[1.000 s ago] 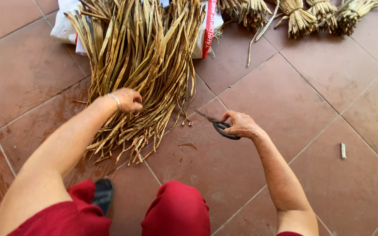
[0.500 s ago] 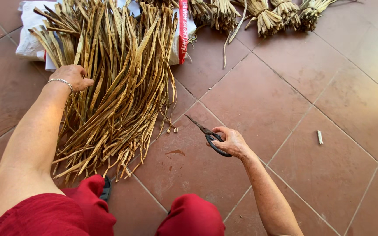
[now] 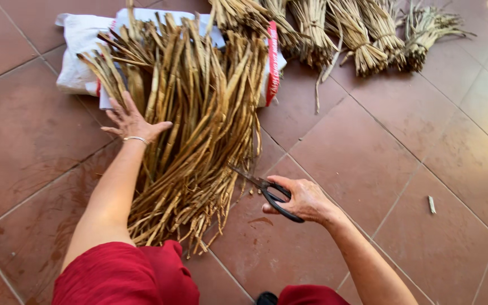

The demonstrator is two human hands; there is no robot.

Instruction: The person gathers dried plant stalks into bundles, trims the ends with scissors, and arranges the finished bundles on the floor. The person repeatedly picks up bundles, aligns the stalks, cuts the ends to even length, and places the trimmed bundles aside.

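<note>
A large heap of dried, straw-coloured stalks (image 3: 193,130) is seen spread in a fan across a floor of reddish-brown tiles (image 3: 368,158), viewed from above by the person seated at its near end. The left hand (image 3: 133,121) is laid flat on the left side of the heap, its fingers spread apart and pressed onto the stalks, with nothing gripped; a thin bracelet (image 3: 135,139) is worn at the wrist. The right hand (image 3: 303,199) is closed around the black handles of a pair of scissors (image 3: 266,192), which is held low over the tiles just beside the right edge of the heap, its blades pointed toward the stalks' lower ends; whether the blades are touching a stalk cannot be told. The far ends of the stalks are rested on a white sack (image 3: 80,51) with a red stripe, laid on the tiles at the top of the view. Beyond it, several tied bundles (image 3: 362,39) of the same dried material are lined up side by side along the upper edge. A few small trimmings are scattered on the tiles near the scissors, and a single short cut piece (image 3: 431,204) is left lying well apart to the right. Red clothing (image 3: 125,277) is visible along the bottom edge, just beside the nearest stalk ends.
</note>
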